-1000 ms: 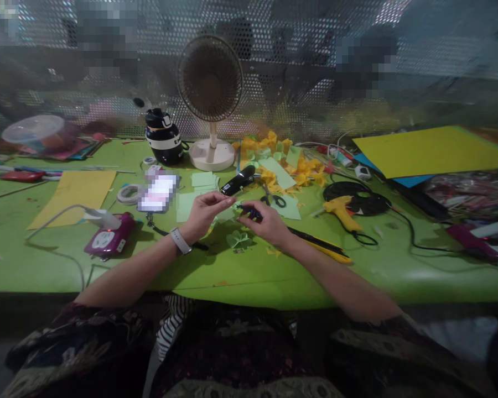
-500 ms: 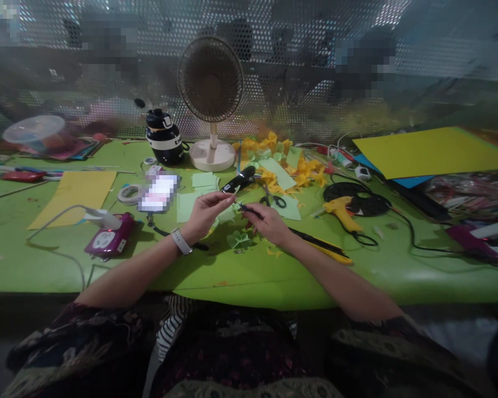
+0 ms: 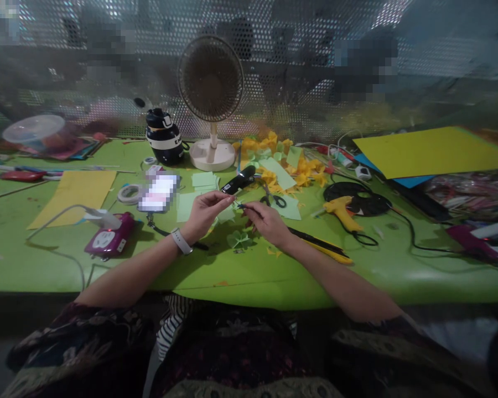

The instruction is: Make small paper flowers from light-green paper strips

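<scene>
My left hand (image 3: 206, 214), with a light watch band on its wrist, is closed in a pinch on a small light-green paper piece (image 3: 236, 204). My right hand (image 3: 266, 222) faces it, fingers pinched around a small dark thing (image 3: 241, 206) whose tip meets the paper; its kind is too small to tell. Just below the hands lies a green paper clover shape (image 3: 239, 239). Beyond the fingertips are a black handheld object (image 3: 238, 180) and scissors (image 3: 279, 201), with green paper sheets (image 3: 186, 207) around them.
A white fan (image 3: 212, 155) and a dark bottle (image 3: 165, 141) stand at the back beside yellow paper flowers (image 3: 311, 168). Right are a yellow glue gun (image 3: 346, 214) and a yellow cutter (image 3: 330, 251). A phone (image 3: 159, 193), tape roll (image 3: 130, 194) and purple power socket (image 3: 111, 237) lie left.
Both hands stay almost in place. My right fingertips have shifted slightly at the small green paper piece; the things on the table have not moved.
</scene>
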Tool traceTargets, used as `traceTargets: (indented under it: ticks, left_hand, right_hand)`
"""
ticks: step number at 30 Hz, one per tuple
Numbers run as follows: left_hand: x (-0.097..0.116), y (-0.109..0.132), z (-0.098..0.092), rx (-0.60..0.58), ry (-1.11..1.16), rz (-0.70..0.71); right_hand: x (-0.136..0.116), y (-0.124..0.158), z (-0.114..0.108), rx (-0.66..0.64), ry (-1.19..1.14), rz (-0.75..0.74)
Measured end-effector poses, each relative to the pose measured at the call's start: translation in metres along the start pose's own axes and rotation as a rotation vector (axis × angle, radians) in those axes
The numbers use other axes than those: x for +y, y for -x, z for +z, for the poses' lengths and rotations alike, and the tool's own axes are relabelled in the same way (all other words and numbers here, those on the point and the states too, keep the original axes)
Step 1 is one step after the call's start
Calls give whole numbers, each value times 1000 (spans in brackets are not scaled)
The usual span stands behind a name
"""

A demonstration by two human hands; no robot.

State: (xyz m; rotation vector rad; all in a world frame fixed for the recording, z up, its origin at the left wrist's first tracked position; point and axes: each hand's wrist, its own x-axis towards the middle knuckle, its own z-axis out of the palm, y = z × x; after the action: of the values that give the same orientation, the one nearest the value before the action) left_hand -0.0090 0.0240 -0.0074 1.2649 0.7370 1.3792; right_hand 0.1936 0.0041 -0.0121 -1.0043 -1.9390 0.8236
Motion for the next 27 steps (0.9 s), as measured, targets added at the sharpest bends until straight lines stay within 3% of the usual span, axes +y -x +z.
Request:
traceTargets:
  ticks: [27]
  left_hand:
    - [3,0,0,-67,-32,22]
  right_hand:
    - [-3,-1,-1,-48,-4,36]
